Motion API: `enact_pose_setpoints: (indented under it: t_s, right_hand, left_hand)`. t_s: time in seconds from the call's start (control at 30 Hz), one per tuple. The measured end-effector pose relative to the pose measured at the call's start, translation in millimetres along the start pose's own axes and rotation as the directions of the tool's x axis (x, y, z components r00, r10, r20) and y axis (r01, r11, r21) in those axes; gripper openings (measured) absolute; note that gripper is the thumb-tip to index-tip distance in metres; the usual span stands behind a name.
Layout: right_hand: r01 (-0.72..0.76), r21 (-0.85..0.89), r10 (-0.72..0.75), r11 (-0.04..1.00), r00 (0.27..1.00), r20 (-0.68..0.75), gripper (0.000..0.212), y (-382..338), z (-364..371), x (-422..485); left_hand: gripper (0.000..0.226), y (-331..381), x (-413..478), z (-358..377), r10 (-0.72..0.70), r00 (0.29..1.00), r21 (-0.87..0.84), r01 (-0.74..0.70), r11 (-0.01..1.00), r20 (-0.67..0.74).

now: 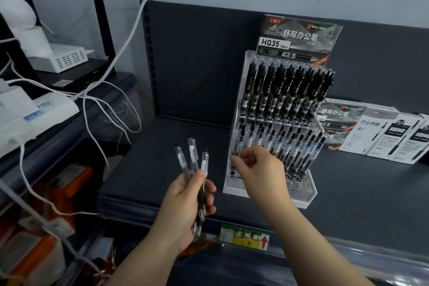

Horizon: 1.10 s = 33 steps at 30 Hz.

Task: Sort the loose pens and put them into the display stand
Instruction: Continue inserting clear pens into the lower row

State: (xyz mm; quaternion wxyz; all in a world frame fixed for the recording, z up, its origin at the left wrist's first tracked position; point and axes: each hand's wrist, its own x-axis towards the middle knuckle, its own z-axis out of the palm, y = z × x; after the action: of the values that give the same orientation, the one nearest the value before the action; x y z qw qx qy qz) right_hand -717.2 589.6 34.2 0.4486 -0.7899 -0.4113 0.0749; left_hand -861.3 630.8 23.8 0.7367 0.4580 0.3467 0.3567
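three loose pens (192,158), clear-barrelled with dark grips, fan upward from the left hand (185,204), whose fingers and thumb curl round their lower halves, just left of and in front of the display stand (306,195). right hand (257,169): reaches to the stand's lower left corner, fingers curled together; whether they pinch a pen cannot be told. stand: clear stepped acrylic, upper tier filled with black pens (285,90), middle tier with clear-barrelled pens (290,144). a printed header card (299,39) rises behind the top tier. the stand rests on a dark shelf (151,169); flat pen boxes (380,137) lie to its right, a yellow price label (245,237) sits on the shelf's front edge, and white cables (125,46) trail at far left.
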Motion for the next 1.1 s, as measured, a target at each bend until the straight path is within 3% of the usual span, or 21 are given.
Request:
enact_pose_setpoints:
  t_s: [0.1,0.2,0.3,0.43,0.63,0.73,0.87,0.97,1.1]
  right_hand:
    - [-0.053,0.224,-0.007,0.973,0.966,0.257,0.013,-12,-3,-19]
    - [-0.201,0.486,-0.057,0.851,0.883,0.465,0.016,-19,-4,-29]
    - [-0.311,0.582,0.001,0.752,0.883,0.469,0.013,-12,-2,-24]
    - [-0.356,0.600,0.052,0.716,0.885,0.463,0.018,-3,0,-22]
    - [-0.261,0.483,0.109,0.836,0.941,0.320,0.017,-4,-3,-22]
    - [-0.243,0.481,0.114,0.842,0.953,0.282,0.013,-6,-13,-19]
    - [-0.134,0.454,0.129,0.881,0.991,0.041,0.010,-8,-34,-7]
    - [-0.023,0.322,0.070,0.946,0.988,-0.137,0.015,-3,-41,5]
    - [0.029,0.078,-0.018,0.997,0.990,-0.137,0.018,7,-29,10]
  left_hand:
    - [0.024,-1,-1,3,0.014,0.998,0.015,-0.015,1.000,0.053]
    - [0.026,-2,-3,7,0.026,0.994,0.028,-0.029,0.999,0.102]
    - [0.026,-3,-4,9,0.010,0.993,0.009,-0.011,1.000,0.121]
    - [0.025,-3,0,9,0.016,0.991,0.036,-0.021,0.999,0.129]
    - [0.021,-4,1,16,0.042,0.989,0.079,-0.054,0.995,0.143]
    - [0.021,-2,4,17,0.046,0.991,0.078,-0.056,0.995,0.128]
    - [0.017,-3,12,14,0.029,0.998,0.030,-0.030,0.999,0.047]
    - [0.015,-4,16,12,0.023,1.000,0.029,-0.023,0.999,0.011]
    - [0.014,-4,15,14,0.030,0.999,0.051,-0.032,0.998,0.028]
